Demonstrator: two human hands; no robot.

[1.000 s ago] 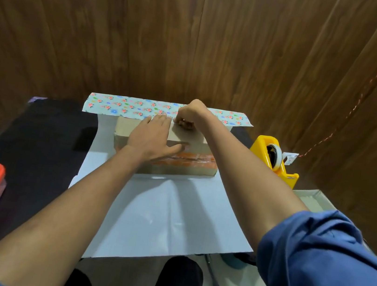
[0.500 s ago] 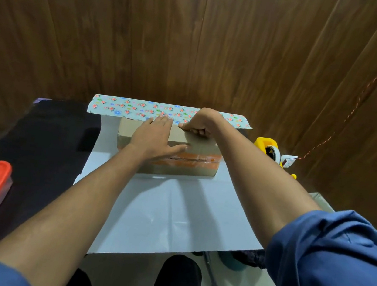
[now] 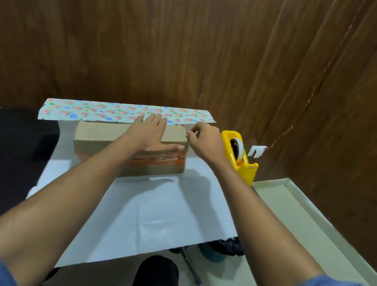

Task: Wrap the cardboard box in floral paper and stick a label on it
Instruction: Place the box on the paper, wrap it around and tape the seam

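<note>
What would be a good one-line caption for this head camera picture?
Left hand flat on the cardboard box, right hand pinching the floral paper at its corner.

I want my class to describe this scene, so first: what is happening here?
A person is wrapping a cardboard box that lies on a sheet of floral paper, white side up. The left hand presses flat on the box top. The right hand pinches the paper's far edge at the box's right end. A yellow tape dispenser stands to the right. No label shows yet.
</note>
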